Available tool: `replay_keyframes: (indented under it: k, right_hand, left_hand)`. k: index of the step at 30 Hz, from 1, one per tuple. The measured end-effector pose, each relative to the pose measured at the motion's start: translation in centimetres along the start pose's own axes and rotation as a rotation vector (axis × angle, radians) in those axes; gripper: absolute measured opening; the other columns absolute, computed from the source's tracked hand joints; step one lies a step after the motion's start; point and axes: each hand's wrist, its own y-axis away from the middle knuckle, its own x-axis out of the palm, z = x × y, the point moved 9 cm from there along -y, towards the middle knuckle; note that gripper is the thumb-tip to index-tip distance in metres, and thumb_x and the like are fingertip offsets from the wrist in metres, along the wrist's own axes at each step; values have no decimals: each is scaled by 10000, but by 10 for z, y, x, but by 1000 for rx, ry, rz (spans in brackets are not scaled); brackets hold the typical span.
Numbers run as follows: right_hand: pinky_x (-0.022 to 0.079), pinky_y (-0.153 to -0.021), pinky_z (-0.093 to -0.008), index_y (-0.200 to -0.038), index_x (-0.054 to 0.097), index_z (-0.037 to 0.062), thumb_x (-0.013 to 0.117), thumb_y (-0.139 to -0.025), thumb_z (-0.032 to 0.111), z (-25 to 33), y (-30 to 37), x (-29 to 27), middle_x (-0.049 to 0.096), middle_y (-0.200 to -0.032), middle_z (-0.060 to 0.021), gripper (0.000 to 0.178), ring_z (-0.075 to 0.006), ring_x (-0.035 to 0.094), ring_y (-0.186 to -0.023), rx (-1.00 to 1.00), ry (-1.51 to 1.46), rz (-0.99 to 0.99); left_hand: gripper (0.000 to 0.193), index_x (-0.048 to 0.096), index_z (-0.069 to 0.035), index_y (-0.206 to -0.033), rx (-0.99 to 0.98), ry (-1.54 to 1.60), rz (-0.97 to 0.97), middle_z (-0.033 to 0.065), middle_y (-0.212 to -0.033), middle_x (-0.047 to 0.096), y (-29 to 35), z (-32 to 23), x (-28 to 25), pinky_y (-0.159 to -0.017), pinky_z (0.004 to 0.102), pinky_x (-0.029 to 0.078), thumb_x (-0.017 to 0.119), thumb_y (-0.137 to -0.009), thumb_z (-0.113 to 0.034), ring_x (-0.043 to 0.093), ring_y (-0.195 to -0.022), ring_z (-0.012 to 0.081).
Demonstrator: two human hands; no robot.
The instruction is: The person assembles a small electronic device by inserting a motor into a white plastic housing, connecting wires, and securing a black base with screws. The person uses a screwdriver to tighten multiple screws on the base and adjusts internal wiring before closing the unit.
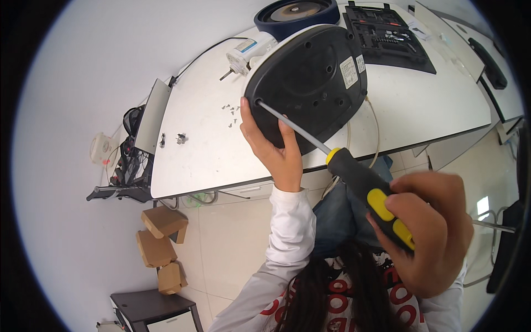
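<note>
My right hand (428,229) is closed round the black-and-yellow handle of a long screwdriver (362,180). Its shaft runs up and left, and the tip sits at a hole near the left corner of a black appliance base (301,83) with a white rim. That base is tilted up on the table, its underside facing me, with several screw holes and pale labels. My left hand (274,149) grips the base's lower left edge, thumb on the black underside. Small screws (231,113) lie scattered on the table just left of it.
Behind the base are a white motor (249,52) with a metal shaft and a round dark-blue part (296,14). An open black tool case (387,41) lies at the back right of the white table (193,127). Cardboard boxes (157,247) stand on the lower left.
</note>
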Motion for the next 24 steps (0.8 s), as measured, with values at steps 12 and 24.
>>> replay_keyframes:
  k: [12, 24]
  right_hand:
    - [485, -518, -303, -1109, 490, 39, 618, -835, 370, -23, -2, 2, 584, -920, -162, 448, -271, 612, -682, 70, 39, 0]
    - [560, -688, -347, -1122, 455, 56, 717, -686, -15, 1, 0, -5, 570, -1040, -232, 514, -334, 613, -917, -21, -16, -47]
  left_hand:
    - [603, 260, -63, -1395, -39, 6, 34, 145, -1050, 436, -2, -3, 5, -827, 338, 372, 539, -865, -134, 455, -927, 248]
    - [616, 274, -70, -1391, -25, 3, 13, 153, -1076, 444, -2, 1, 0, -842, 338, 375, 554, -843, -87, 460, -951, 257]
